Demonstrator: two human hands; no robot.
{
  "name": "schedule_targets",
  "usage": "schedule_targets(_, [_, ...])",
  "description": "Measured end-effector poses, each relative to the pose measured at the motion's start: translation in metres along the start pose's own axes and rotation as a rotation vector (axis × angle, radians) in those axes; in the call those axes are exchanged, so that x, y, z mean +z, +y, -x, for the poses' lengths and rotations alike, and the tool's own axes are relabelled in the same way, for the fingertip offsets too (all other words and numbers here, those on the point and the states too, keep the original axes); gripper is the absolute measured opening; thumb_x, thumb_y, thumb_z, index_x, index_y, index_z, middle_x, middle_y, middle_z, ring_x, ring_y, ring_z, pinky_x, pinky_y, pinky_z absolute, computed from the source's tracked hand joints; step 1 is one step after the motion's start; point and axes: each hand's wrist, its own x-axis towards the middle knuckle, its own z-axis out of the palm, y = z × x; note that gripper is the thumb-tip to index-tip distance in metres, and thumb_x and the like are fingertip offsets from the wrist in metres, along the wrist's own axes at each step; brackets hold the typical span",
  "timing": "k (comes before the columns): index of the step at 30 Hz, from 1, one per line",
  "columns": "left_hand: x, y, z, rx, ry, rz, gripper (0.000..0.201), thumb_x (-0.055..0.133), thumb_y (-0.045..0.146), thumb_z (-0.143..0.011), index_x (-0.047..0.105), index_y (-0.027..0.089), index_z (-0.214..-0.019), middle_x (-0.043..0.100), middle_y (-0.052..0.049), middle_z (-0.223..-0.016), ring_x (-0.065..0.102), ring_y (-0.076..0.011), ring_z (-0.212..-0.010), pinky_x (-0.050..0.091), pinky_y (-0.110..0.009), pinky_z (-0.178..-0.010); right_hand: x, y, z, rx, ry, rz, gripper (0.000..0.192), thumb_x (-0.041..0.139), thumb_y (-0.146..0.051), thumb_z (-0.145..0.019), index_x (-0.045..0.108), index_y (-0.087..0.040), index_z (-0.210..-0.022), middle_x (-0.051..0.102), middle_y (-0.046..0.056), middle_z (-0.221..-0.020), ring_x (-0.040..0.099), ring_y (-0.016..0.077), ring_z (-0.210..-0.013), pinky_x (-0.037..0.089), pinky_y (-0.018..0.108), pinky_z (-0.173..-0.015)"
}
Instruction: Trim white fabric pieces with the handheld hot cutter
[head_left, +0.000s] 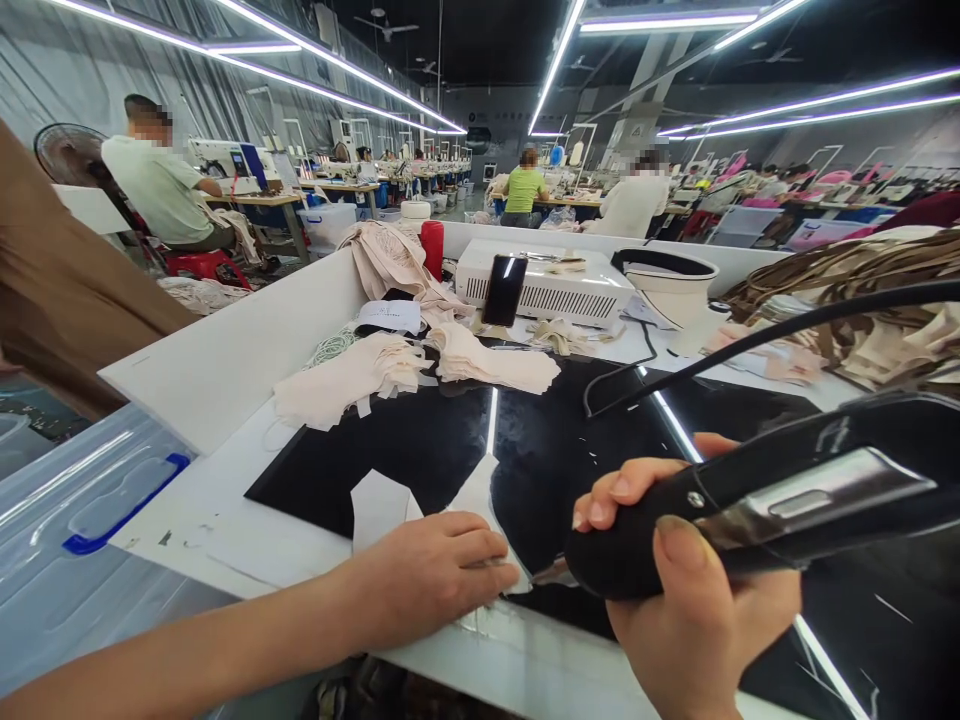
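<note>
My left hand point(442, 575) lies palm down near the front edge of the table, its fingers stretched over a white fabric piece point(478, 490) and pressing on it. Another part of white fabric or card point(380, 503) shows just left of the fingers. In my right hand point(701, 610) is a black corded handheld tool point(750, 500) with a metal lever, fingers and thumb wrapped round it. Its metal tip point(553, 573) points left, close to the fabric's lower right corner. A glossy black sheet point(420, 445) lies under the work; whether the tip touches the fabric I cannot tell.
Stacked pale fabric pieces point(495, 360) lie behind the black sheet. Further back are a phone point(503, 290), a white vented box point(546, 275) and a red thread cone point(431, 250). The tool's cable point(780, 325) arches across the right. Plastic bins point(97, 520) stand left; people sew beyond.
</note>
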Motion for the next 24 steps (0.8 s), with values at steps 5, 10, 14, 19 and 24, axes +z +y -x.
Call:
schedule_targets(5, [0.001,0.000,0.004,-0.048,-0.023,0.037,0.023,0.048,0.011,-0.109,0.065,0.015,-0.124,0.069,-0.010,-0.117,0.065,-0.0202,-0.108,0.056,-0.032,-0.101,0.008,0.001,-0.007,0.001,0.042,-0.007,0.047,0.083,-0.032,-0.080,0.062,-0.026,-0.121,0.068,-0.005,-0.074,0.060,0.0157,-0.054,0.055,0.032,-0.049])
schedule_targets(10, [0.001,0.001,0.004,-0.052,-0.013,0.031,0.024,0.047,0.012,-0.109,0.066,0.016,-0.122,0.068,-0.011,-0.115,0.065,-0.0190,-0.107,0.056,-0.031,-0.102,0.011,0.003,-0.008,0.029,0.027,-0.005,0.043,0.080,-0.028,-0.081,0.062,-0.026,-0.120,0.068,-0.005,-0.074,0.061,0.0154,-0.053,0.055,0.031,-0.050])
schedule_targets(14, [0.002,0.000,0.004,-0.047,0.003,0.032,0.023,0.049,0.011,-0.108,0.067,0.015,-0.122,0.067,-0.011,-0.115,0.065,-0.0195,-0.108,0.056,-0.031,-0.103,0.013,0.004,-0.007,0.025,0.022,-0.010,0.045,0.081,-0.029,-0.080,0.062,-0.026,-0.120,0.068,-0.005,-0.074,0.061,0.0157,-0.053,0.055,0.032,-0.050])
schedule_targets(19, [-0.001,0.001,0.003,-0.045,0.003,0.028,0.025,0.050,0.009,-0.107,0.068,0.015,-0.122,0.067,-0.011,-0.113,0.065,-0.0187,-0.106,0.056,-0.031,-0.103,0.014,0.005,-0.005,0.023,0.016,0.003,0.043,0.080,-0.031,-0.080,0.062,-0.027,-0.119,0.067,-0.006,-0.073,0.060,0.0156,-0.053,0.054,0.031,-0.049])
schedule_targets(24, [-0.001,0.000,0.005,-0.050,0.016,0.028,0.026,0.052,0.008,-0.105,0.069,0.016,-0.123,0.065,-0.012,-0.114,0.065,-0.0194,-0.106,0.057,-0.031,-0.100,0.013,0.004,-0.004,0.038,0.009,0.008,0.043,0.080,-0.028,-0.082,0.062,-0.028,-0.121,0.069,-0.006,-0.074,0.061,0.0156,-0.054,0.056,0.031,-0.049])
